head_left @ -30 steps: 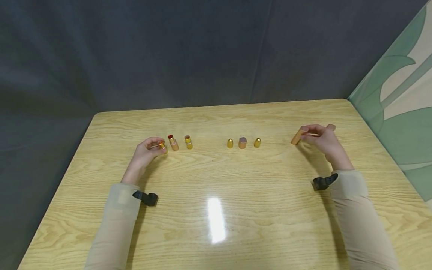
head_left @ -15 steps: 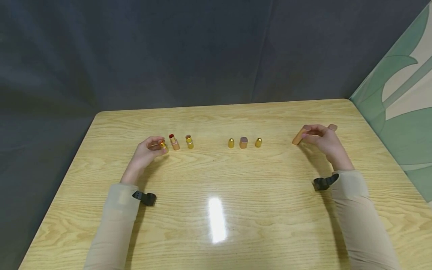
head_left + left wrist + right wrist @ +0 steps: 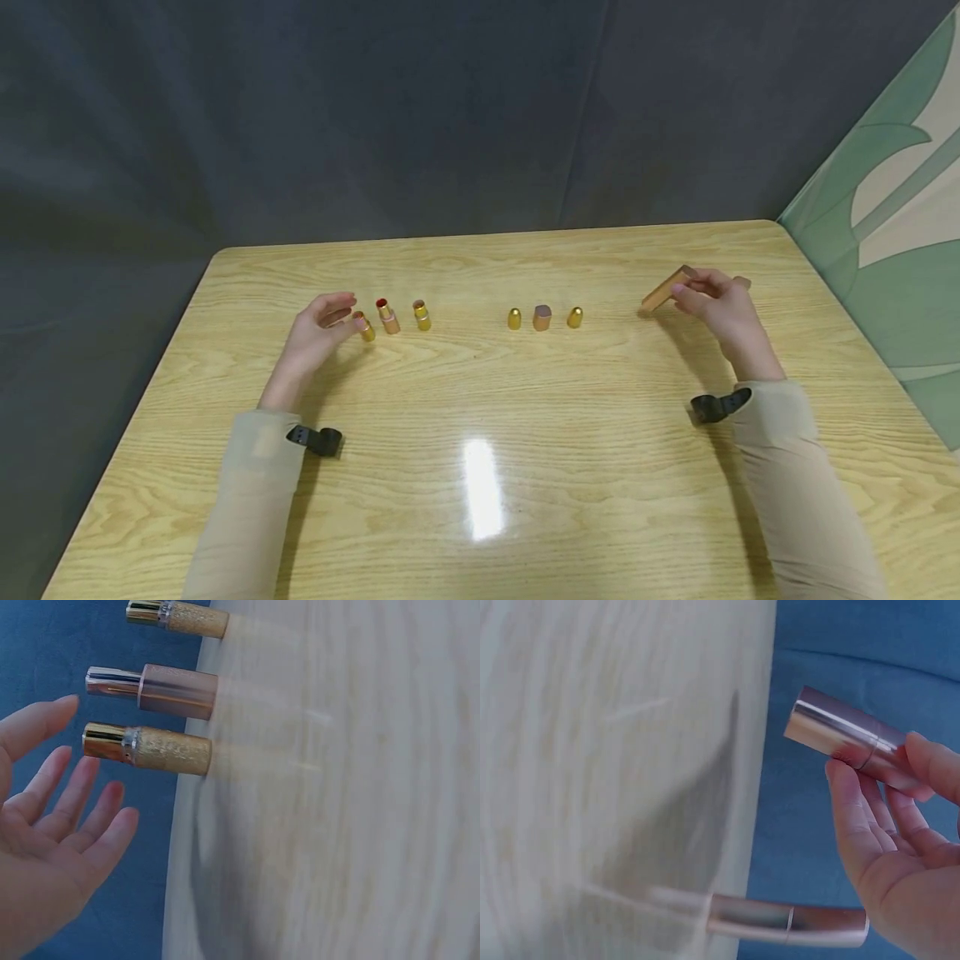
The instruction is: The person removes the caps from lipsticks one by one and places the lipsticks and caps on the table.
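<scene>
Thumb and fingers of the right hand (image 3: 724, 318) pinch a capped rose-gold lipstick tube (image 3: 855, 741) near one end, holding it tilted and clear of the wood-grain table (image 3: 600, 400). Just beside that hand, a second rose-gold tube (image 3: 787, 921) stands upright on the tabletop. Fingers of the left hand (image 3: 49, 847) are spread apart and grip nothing; they lie just beside an uncapped gold lipstick (image 3: 146, 748) standing upright, a small gap showing between them in the left wrist view. Next to it stand an uncapped rose-gold lipstick (image 3: 176, 690), red inside its top, and another uncapped gold lipstick (image 3: 180, 616). Between the hands, well apart from both, three caps stand in a row: a gold domed cap (image 3: 514, 318), a rose-gold cap (image 3: 542, 318) and a second gold domed cap (image 3: 575, 317). Dark cloth (image 3: 390, 125) hangs behind the table.
</scene>
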`<state>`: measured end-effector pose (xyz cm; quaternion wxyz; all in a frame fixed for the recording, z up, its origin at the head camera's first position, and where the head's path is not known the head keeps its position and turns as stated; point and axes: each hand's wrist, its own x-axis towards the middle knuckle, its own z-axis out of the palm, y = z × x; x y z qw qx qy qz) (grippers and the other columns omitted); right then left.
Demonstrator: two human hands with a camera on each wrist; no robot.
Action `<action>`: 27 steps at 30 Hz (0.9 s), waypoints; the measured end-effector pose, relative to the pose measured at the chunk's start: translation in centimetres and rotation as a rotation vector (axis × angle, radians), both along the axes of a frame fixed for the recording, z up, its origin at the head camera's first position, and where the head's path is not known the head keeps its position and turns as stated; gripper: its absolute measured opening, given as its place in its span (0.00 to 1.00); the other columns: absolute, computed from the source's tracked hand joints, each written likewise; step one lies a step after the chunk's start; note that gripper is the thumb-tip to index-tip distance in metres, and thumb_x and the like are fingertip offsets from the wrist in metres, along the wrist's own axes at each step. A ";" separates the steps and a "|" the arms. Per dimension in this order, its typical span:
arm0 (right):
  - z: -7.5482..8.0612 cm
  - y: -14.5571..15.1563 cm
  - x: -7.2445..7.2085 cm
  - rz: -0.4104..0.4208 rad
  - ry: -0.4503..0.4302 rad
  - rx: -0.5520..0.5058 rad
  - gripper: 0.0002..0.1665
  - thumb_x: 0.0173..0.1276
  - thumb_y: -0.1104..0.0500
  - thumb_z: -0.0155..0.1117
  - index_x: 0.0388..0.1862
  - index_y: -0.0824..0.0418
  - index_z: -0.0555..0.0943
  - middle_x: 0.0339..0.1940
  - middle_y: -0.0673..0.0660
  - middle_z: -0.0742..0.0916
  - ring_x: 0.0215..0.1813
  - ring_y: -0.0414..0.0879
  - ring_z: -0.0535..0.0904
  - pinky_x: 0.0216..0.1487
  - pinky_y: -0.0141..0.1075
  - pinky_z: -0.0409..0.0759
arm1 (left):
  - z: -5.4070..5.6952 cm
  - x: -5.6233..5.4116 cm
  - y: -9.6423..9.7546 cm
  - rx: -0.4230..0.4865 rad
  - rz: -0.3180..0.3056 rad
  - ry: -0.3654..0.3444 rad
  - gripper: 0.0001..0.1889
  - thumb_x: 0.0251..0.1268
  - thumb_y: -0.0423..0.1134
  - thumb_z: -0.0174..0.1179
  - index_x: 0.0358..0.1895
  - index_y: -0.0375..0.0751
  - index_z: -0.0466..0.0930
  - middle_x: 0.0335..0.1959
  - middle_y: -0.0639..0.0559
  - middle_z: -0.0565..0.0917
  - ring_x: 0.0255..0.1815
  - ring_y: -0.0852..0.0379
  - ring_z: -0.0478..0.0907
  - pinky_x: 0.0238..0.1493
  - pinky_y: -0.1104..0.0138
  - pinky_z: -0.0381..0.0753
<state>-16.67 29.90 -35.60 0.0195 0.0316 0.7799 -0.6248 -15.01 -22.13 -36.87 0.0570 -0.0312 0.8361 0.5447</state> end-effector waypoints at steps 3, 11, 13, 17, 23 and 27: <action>0.4 -0.6 0.1 -0.019 0.032 -0.140 0.09 0.68 0.61 0.61 0.44 0.55 0.72 0.36 0.41 0.79 0.35 0.28 0.81 0.40 0.18 0.80 | 0.4 0.1 0.2 0.023 0.066 0.052 0.30 0.67 0.42 0.59 0.68 0.35 0.62 0.69 0.40 0.68 0.72 0.45 0.62 0.73 0.54 0.63; 1.6 -2.5 0.4 -0.019 0.066 -0.295 0.12 0.66 0.61 0.63 0.45 0.59 0.72 0.32 0.42 0.83 0.35 0.31 0.82 0.40 0.20 0.81 | 1.3 0.3 1.3 0.092 0.214 0.133 0.25 0.67 0.42 0.59 0.64 0.37 0.67 0.52 0.61 0.76 0.55 0.67 0.72 0.61 0.73 0.72; 1.8 -2.8 0.5 -0.012 0.070 -0.318 0.12 0.66 0.62 0.63 0.45 0.59 0.72 0.32 0.43 0.83 0.36 0.31 0.83 0.40 0.21 0.81 | 1.5 0.3 1.6 0.108 0.221 0.150 0.25 0.67 0.41 0.59 0.63 0.36 0.68 0.48 0.64 0.75 0.52 0.70 0.72 0.60 0.74 0.72; 2.0 -3.5 0.4 -0.007 0.073 -0.343 0.11 0.66 0.62 0.63 0.44 0.60 0.73 0.32 0.44 0.84 0.36 0.32 0.83 0.40 0.22 0.82 | 1.7 0.3 2.2 0.142 0.217 0.172 0.23 0.67 0.38 0.59 0.61 0.34 0.69 0.45 0.65 0.76 0.49 0.71 0.73 0.61 0.73 0.72; 2.2 -4.4 0.1 0.007 0.078 -0.346 0.11 0.67 0.62 0.62 0.44 0.62 0.72 0.31 0.45 0.85 0.35 0.33 0.84 0.40 0.22 0.82 | 1.9 0.3 3.0 0.138 0.180 0.177 0.21 0.67 0.36 0.58 0.60 0.33 0.69 0.44 0.65 0.77 0.47 0.72 0.74 0.56 0.77 0.72; 2.3 -5.0 0.1 0.027 0.072 -0.335 0.12 0.67 0.61 0.61 0.45 0.62 0.71 0.32 0.44 0.86 0.36 0.32 0.84 0.41 0.22 0.82 | 1.9 0.3 3.7 0.127 0.142 0.177 0.21 0.67 0.36 0.58 0.61 0.32 0.69 0.48 0.56 0.78 0.47 0.72 0.73 0.57 0.76 0.72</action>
